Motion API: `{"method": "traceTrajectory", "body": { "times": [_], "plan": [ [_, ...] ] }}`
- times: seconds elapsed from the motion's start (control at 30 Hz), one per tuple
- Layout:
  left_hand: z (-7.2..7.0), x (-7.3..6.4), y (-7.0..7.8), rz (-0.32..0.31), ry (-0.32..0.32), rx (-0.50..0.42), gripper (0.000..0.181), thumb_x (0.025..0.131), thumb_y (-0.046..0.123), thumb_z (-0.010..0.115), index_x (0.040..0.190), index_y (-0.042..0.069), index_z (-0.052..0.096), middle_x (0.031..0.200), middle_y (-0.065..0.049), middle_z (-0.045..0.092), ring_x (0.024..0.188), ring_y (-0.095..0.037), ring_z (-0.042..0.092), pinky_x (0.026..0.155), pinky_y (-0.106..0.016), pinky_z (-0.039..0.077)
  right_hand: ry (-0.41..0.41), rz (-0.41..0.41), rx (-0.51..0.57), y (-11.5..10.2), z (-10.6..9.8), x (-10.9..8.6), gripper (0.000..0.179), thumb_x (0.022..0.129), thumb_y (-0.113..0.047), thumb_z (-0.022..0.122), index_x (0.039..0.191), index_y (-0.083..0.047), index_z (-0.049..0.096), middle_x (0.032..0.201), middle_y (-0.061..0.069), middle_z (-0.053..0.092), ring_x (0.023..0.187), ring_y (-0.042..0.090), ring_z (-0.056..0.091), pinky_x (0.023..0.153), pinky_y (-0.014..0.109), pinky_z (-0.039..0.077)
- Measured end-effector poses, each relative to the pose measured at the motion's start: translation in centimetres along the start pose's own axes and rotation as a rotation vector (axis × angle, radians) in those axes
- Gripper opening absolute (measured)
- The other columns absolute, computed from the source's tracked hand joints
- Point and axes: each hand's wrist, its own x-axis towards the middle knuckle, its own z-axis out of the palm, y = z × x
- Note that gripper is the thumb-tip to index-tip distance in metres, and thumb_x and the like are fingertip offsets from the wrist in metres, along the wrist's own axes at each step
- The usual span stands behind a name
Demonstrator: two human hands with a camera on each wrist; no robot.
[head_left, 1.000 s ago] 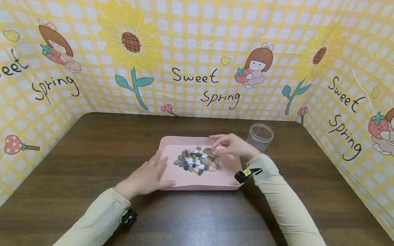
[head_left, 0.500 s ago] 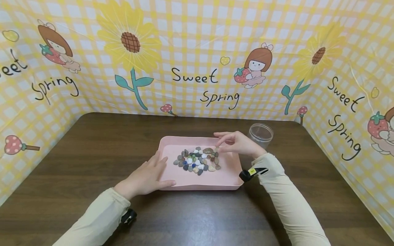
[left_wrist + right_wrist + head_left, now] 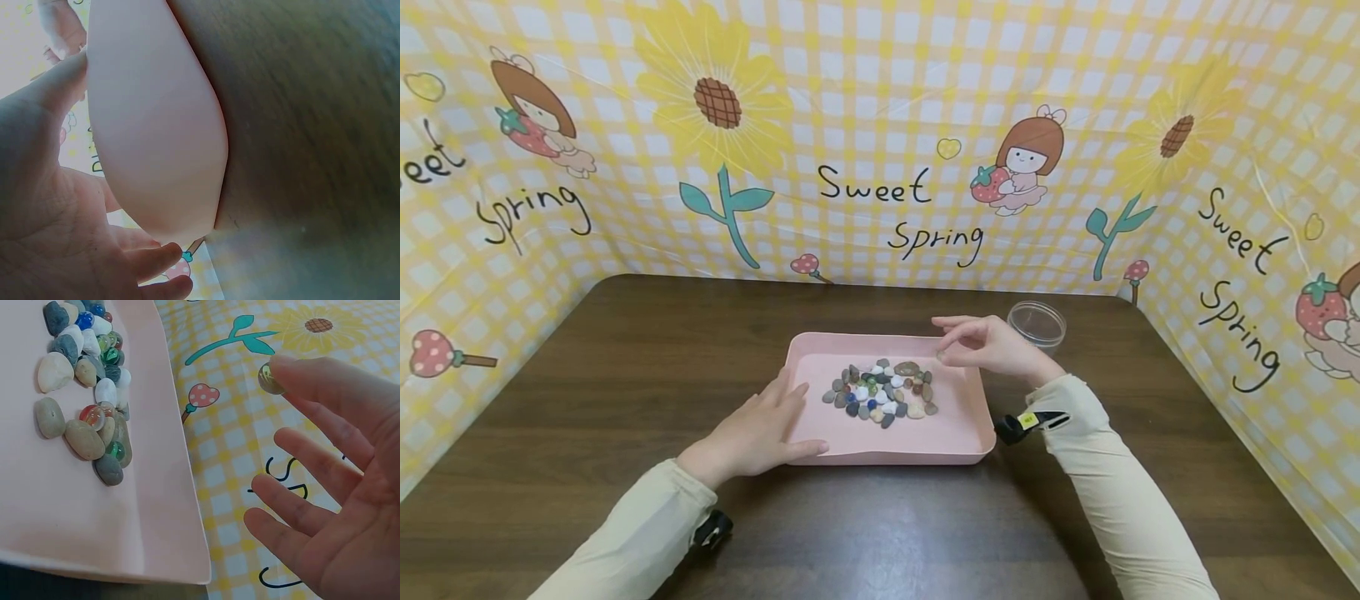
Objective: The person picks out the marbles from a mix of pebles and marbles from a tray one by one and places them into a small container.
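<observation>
Right hand [image 3: 988, 346] shifted rightward, fingers pinching marble [image 3: 269, 380], left hand [image 3: 748, 432] spread, oblong tray [image 3: 957, 421] crosswise

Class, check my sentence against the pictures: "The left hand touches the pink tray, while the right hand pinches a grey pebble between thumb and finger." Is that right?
Not quite: the pinched thing is no grey pebble. The right wrist view shows a clear glass marble with a yellowish-green swirl in the right hand. The left hand does touch the pink tray.

Pinched in the right hand [image 3: 992, 346] is one clear, yellowish-swirled marble [image 3: 268, 381]; a pink tray [image 3: 955, 429] lies against the left hand [image 3: 752, 432].
</observation>
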Motion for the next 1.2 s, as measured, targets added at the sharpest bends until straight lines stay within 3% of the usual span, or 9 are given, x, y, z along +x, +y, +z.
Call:
{"method": "traceTrajectory", "body": {
  "times": [0.3,0.53,0.8,0.9,1.03,1.2],
  "plan": [
    [0.0,-0.1,-0.1,-0.003,0.001,-0.003,0.089,0.082,0.059,0.058,0.143,-0.001,0.033,0.153,-0.03,0.012,0.138,-0.046,0.025,0.107,-0.059,0.029,0.058,-0.014,0.027,-0.2,-0.8,-1.0,0.021,0.083,-0.012,0.07,0.101,-0.001,0.069,0.143,0.013,0.046,0.138,0.027,0.036,0.109,0.046,0.034],
    [0.2,0.0,-0.2,-0.004,0.001,0.001,0.089,0.082,0.06,0.058,0.143,-0.001,0.033,0.153,-0.03,0.012,0.137,-0.046,0.027,0.106,-0.059,0.031,0.184,0.004,0.011,-0.4,-1.4,-1.8,0.025,0.084,-0.013,0.069,0.102,0.004,0.067,0.14,0.015,0.048,0.134,0.029,0.042,0.109,0.043,0.035],
    [0.2,0.0,-0.2,-0.006,-0.006,-0.005,0.092,0.081,0.063,0.056,0.144,0.001,0.032,0.153,-0.029,0.011,0.137,-0.047,0.026,0.105,-0.06,0.031,0.334,0.026,0.079,0.5,-1.7,-2.5,0.028,0.084,-0.012,0.068,0.106,0.006,0.065,0.136,0.016,0.052,0.124,0.029,0.051,0.107,0.046,0.037],
    [0.2,0.0,-0.2,-0.006,-0.006,-0.006,0.092,0.081,0.063,0.056,0.144,0.0,0.032,0.153,-0.029,0.012,0.137,-0.047,0.027,0.105,-0.06,0.031,0.383,0.023,0.079,0.8,-1.8,-2.7,0.029,0.084,-0.013,0.069,0.105,0.006,0.065,0.133,0.016,0.055,0.117,0.016,0.057,0.106,0.04,0.039],
    [0.2,0.0,-0.2,-0.008,-0.007,-0.005,0.091,0.081,0.062,0.057,0.144,0.0,0.032,0.153,-0.029,0.012,0.137,-0.047,0.027,0.105,-0.06,0.031,0.443,0.034,0.065,1.3,-2.1,-3.0,0.031,0.084,-0.018,0.07,0.105,0.004,0.066,0.128,0.01,0.059,0.102,-0.002,0.06,0.095,0.021,0.046],
    [0.1,0.0,-0.2,-0.01,-0.008,-0.004,0.09,0.082,0.061,0.057,0.144,0.0,0.032,0.153,-0.029,0.011,0.137,-0.046,0.026,0.106,-0.06,0.03,0.514,0.021,0.093,1.5,-2.4,-3.4,0.029,0.084,-0.02,0.07,0.104,0.001,0.066,0.117,-0.009,0.063,0.096,-0.003,0.062,0.083,0.011,0.047]
  ]
}}
